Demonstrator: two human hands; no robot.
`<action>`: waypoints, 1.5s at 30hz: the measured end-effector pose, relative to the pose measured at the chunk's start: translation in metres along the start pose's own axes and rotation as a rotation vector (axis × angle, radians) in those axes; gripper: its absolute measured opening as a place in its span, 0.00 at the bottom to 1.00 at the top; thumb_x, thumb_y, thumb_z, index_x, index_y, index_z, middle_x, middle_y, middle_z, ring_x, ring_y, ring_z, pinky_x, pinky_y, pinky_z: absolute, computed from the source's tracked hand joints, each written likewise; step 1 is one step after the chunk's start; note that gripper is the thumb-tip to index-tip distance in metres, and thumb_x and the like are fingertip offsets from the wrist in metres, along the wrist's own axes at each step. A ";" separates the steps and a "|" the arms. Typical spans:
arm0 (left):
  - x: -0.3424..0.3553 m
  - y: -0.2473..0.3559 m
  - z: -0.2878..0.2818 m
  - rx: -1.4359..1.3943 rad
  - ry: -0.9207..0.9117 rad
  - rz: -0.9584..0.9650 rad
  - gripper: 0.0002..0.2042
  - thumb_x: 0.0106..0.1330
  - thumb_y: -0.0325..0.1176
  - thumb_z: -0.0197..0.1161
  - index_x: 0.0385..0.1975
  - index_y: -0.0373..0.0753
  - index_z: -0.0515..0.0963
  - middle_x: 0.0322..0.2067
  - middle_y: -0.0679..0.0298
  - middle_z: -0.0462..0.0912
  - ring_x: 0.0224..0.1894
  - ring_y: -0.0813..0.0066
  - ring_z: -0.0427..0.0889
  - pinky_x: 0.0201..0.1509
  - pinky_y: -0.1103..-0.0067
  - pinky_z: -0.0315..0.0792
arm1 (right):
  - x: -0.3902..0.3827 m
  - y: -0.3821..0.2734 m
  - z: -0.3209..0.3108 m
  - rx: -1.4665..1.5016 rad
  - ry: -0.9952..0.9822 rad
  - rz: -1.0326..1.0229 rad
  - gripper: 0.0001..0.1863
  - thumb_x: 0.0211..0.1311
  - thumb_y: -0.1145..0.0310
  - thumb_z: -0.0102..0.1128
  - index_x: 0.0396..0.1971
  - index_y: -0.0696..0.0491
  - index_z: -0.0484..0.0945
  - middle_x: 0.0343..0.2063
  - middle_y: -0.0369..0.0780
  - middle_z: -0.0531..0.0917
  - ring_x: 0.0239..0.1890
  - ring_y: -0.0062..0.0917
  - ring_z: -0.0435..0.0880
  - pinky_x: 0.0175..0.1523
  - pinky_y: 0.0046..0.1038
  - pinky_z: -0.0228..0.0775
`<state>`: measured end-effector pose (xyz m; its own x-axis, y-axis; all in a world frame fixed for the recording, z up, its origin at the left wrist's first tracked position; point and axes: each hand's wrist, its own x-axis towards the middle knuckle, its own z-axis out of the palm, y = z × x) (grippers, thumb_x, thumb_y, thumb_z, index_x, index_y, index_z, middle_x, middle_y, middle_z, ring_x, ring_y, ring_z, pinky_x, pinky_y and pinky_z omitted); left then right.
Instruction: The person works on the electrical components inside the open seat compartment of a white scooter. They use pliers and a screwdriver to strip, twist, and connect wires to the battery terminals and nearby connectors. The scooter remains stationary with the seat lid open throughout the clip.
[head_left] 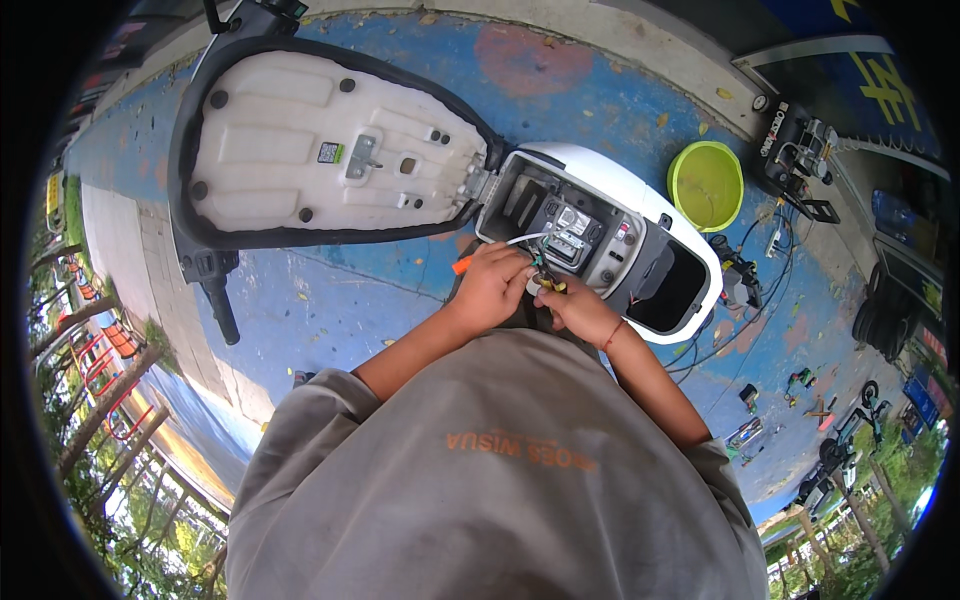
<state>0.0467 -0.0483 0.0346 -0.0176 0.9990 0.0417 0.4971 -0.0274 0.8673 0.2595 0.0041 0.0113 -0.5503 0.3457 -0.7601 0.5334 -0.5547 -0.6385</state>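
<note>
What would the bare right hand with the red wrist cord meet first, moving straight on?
Probably the bare left hand, just up and left of the right hand in the picture; depth is unclear, and the two may already touch.

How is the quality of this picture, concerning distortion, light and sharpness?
Head view: strong fisheye bending, black corners; head view: daylight, with pale glare behind tree trunks at lower left; head view: the raised seat looks reasonably sharp, but details between the left hand and right hand are too small to tell.
</note>
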 end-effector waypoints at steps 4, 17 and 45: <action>-0.009 -0.004 0.006 -0.203 0.001 -0.267 0.06 0.73 0.28 0.63 0.39 0.35 0.84 0.34 0.56 0.85 0.39 0.57 0.82 0.47 0.68 0.74 | -0.011 -0.005 -0.008 -0.404 0.152 -0.003 0.22 0.73 0.57 0.59 0.51 0.62 0.77 0.41 0.53 0.85 0.44 0.47 0.86 0.51 0.40 0.74; -0.006 -0.001 0.005 -0.139 -0.061 -0.138 0.05 0.73 0.28 0.62 0.39 0.35 0.83 0.34 0.54 0.83 0.41 0.51 0.82 0.47 0.64 0.74 | 0.014 -0.038 0.011 0.285 0.251 -0.114 0.09 0.67 0.68 0.72 0.35 0.57 0.82 0.29 0.31 0.81 0.32 0.13 0.76 0.38 0.22 0.70; 0.007 -0.014 0.009 -0.528 -0.146 -0.562 0.09 0.78 0.33 0.59 0.39 0.34 0.80 0.26 0.64 0.79 0.26 0.78 0.75 0.31 0.74 0.69 | 0.018 -0.062 -0.006 -0.563 0.457 -0.679 0.12 0.50 0.81 0.64 0.37 0.57 0.79 0.38 0.47 0.83 0.45 0.48 0.83 0.48 0.43 0.76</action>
<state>0.0478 -0.0407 0.0184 -0.0120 0.8620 -0.5068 -0.0319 0.5063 0.8618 0.2206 0.0493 0.0365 -0.6146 0.7811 -0.1100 0.4893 0.2682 -0.8298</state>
